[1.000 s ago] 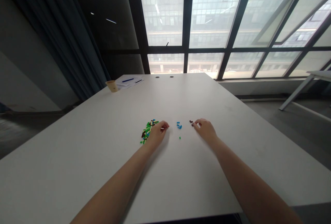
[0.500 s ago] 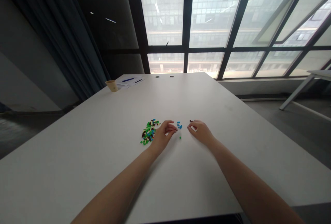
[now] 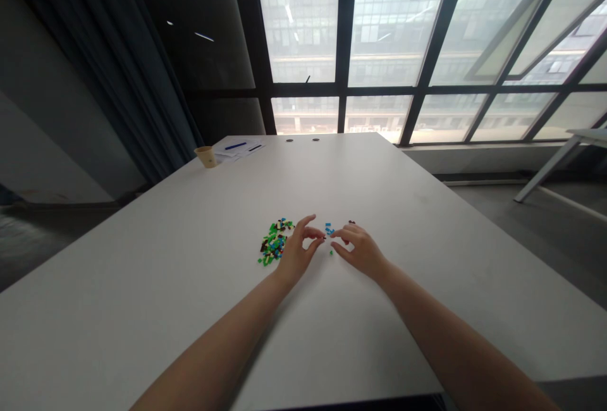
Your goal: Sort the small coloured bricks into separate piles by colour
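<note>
My left hand (image 3: 298, 250) pinches a tiny dark brick (image 3: 325, 238) between thumb and fingertips, just right of a pile of small toy bricks (image 3: 272, 246) in green, blue, brown and cream. Facing it, my right hand (image 3: 361, 250) is open, thumb and forefinger apart, with the fingertips close to the dark brick. I cannot see anything held there. Between and beyond the hands lie several blue bricks (image 3: 329, 228). A single green brick (image 3: 331, 253) rests nearer me. Some dark brown bricks (image 3: 351, 222) lie just behind my right hand.
The white table (image 3: 332, 183) stretches toward the windows. At its far left stand a paper cup (image 3: 206, 157) and papers (image 3: 232, 150) with a blue pen (image 3: 236, 145) on them. Another white table (image 3: 588, 138) stands off to the right.
My right hand has moved left from the dark brown bricks toward my left hand, its thumb and forefinger now parted. My left forefinger has lifted; the left pinch stays in place.
</note>
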### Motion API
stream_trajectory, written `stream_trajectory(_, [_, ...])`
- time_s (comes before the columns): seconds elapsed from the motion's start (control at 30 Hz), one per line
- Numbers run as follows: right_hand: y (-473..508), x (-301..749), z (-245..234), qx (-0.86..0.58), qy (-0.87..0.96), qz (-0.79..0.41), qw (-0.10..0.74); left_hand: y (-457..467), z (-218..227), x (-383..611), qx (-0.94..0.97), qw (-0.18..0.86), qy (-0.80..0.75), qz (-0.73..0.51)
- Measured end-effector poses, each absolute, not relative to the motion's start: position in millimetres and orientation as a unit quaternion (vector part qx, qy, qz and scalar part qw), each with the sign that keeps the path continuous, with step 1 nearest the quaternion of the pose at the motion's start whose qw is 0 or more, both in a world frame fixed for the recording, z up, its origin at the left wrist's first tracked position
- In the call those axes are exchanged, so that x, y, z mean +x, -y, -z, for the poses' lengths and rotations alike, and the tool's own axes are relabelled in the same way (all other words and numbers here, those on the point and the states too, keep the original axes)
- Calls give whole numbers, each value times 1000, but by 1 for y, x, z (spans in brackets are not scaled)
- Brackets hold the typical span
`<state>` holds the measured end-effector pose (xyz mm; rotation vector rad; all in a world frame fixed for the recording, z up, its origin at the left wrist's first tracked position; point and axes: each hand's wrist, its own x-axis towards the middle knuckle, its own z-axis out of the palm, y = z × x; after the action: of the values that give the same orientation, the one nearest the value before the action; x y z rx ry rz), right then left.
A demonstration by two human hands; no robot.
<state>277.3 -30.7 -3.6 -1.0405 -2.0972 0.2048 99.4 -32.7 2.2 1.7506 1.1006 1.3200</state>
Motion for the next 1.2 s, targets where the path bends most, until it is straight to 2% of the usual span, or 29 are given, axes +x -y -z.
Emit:
stream_trajectory(0.37, [34, 271, 4, -381, 825, -64, 412, 31, 8, 100, 721, 302, -369, -503])
stream_trajectory(0.73, [36, 270, 3, -385, 823, -69, 411, 31, 9, 97, 761, 208, -396, -470])
stream_trajectory(0.83, [31, 277, 1, -429, 819, -60, 377, 25, 7, 92, 781, 151, -433, -424])
stream_trajectory(0.97, [21, 297, 0, -559, 774, -51, 294, 15, 6, 78, 810, 62, -522, -259])
stream_trajectory(1.07, [17, 310, 0, -668, 713, -56, 203, 11, 7, 69, 792, 31, -596, -128])
stream_trajectory(1.2, [19, 314, -2, -748, 648, -101, 105, 10, 4, 66, 776, 21, -628, -57])
